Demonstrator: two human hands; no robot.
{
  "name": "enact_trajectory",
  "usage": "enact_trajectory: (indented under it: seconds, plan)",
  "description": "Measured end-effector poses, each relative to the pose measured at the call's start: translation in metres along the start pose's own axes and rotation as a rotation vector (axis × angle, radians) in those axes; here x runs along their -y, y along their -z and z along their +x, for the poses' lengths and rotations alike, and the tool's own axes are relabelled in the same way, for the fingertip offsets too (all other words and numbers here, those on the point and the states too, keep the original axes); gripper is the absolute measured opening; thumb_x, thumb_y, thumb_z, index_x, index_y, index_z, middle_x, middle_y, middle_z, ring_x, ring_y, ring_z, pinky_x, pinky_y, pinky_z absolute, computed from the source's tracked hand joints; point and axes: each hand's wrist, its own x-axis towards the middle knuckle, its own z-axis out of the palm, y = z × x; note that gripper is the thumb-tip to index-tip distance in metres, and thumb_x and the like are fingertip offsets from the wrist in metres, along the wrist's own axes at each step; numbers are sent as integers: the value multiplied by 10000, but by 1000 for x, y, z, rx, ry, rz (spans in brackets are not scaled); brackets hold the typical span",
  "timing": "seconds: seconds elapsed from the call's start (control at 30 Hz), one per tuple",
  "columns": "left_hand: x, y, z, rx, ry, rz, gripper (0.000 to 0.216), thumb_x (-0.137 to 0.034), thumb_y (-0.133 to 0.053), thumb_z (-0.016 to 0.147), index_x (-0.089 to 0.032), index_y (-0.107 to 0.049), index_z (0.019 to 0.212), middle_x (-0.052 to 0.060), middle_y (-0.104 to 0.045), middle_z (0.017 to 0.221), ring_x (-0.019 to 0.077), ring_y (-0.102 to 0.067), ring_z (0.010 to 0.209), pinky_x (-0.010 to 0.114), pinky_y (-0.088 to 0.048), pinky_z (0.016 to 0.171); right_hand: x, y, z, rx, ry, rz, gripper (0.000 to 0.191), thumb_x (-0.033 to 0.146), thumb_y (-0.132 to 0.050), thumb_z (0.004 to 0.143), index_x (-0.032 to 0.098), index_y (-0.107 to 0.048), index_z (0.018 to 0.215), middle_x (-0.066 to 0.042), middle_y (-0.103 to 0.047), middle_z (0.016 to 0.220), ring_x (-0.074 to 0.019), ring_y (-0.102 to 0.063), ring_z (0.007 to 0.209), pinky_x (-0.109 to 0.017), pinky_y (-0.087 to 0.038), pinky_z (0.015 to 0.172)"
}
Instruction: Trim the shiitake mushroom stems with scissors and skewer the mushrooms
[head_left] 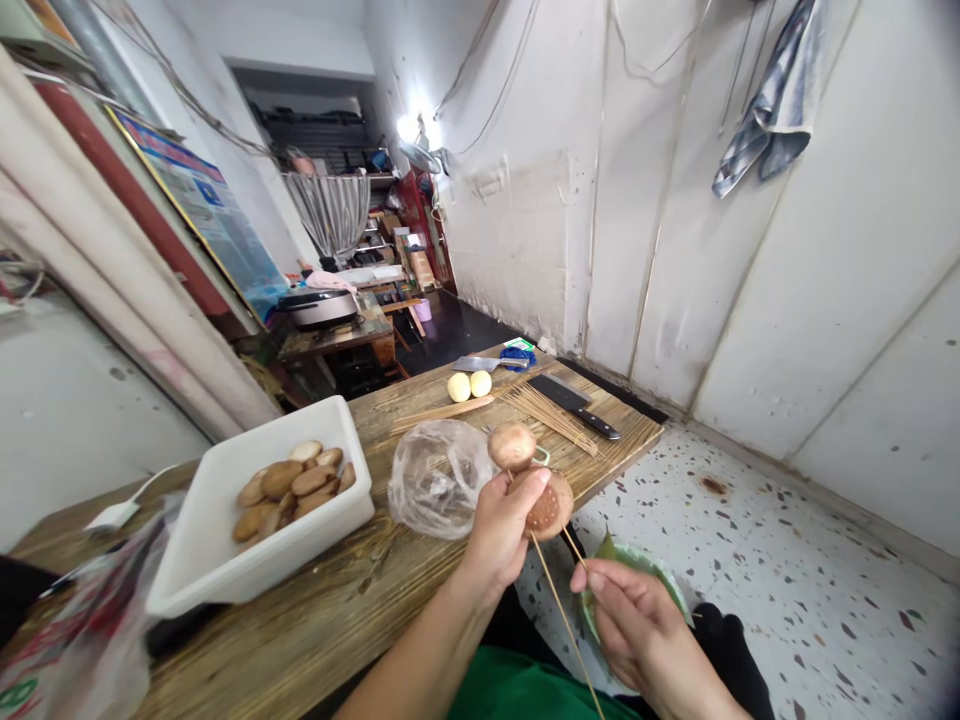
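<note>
My left hand (501,525) is closed around a brown mushroom (549,505), thumb across its cap. A second mushroom (512,444) sits just beyond it, against the fingers. Between the fingertips of my right hand (626,610) is a thin wooden skewer (574,546), its upper end meeting the lower edge of the nearer cap. Another long skewer (564,610) runs from under that cap down toward my lap. How far each skewer goes into the mushrooms is hidden. A crumpled clear plastic bag (439,480) lies left of my left hand.
On the wooden table (360,570) stands a white tub (259,560) of brown rounded pieces. Farther back lie loose skewers (555,418), a black-handled cleaver (576,405), another cleaver (480,364) and two pale yellow balls (469,386). A green basin (671,577) sits below my right hand.
</note>
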Motion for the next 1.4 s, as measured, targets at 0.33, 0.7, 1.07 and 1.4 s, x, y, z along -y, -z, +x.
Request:
enact_trajectory:
  seconds: [0.33,0.7,1.07,1.4]
  plan:
    - [0,-2,0,-14,-18,-17,453,-411,-917,482,-110,-688,732,21,-664,656,94,-571,580,201,-432,566,-4,-4,4,-200,385,-552,345,519,-520,916,186,-601,876,82,-281,522,-69,-224,443,-219,-197,401]
    - [10,3,1,193,137,-95,554,-508,-897,523,-107,-704,852,65,-698,780,164,-650,732,269,-517,713,-1,16,6,-126,229,-398,385,558,-490,927,182,-575,920,110,-217,485,-59,-170,425,-223,-117,411]
    - [2,-1,11,165,18,-287,382,-473,-675,832,-100,-686,915,90,-692,849,173,-659,769,279,-538,745,-2,14,3,-49,76,-279,414,606,-486,914,199,-561,899,125,-234,441,-49,-159,385,-198,-106,380]
    - [0,-14,-4,151,-39,-242,314,-427,-682,833,-117,-679,876,88,-691,871,180,-655,818,304,-535,788,10,2,-9,-178,66,-273,456,653,-519,870,200,-551,826,120,-254,446,-45,-159,398,-200,-119,397]
